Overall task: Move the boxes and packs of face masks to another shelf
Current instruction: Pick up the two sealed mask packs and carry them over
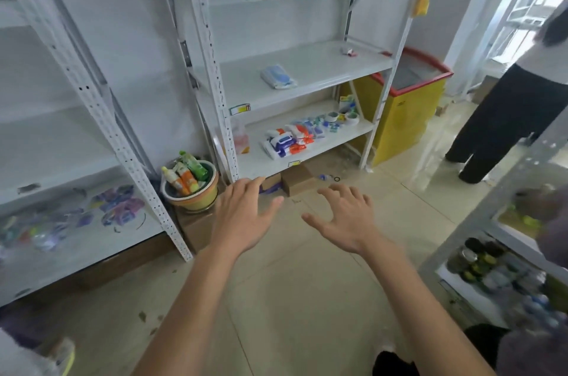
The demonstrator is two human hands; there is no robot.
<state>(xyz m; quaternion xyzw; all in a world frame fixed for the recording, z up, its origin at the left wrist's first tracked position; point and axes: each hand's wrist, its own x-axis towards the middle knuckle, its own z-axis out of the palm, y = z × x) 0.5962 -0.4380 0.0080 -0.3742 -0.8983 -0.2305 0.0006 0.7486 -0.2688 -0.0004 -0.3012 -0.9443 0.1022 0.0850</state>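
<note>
Both hands empty and spread, left hand [246, 216] and right hand [345, 216] held out over the tiled floor [307, 299] with fingers loosely fanned, touching nothing, well short of the white shelf unit [215, 74]. Lone pack of face masks [279, 77] lying flat on the middle shelf [322, 65], blue masks showing through a clear soft wrapper. Probably very light, floppy and a bit slippery, so best pinched across its width or scooped from below, not squeezed at one corner.
</note>
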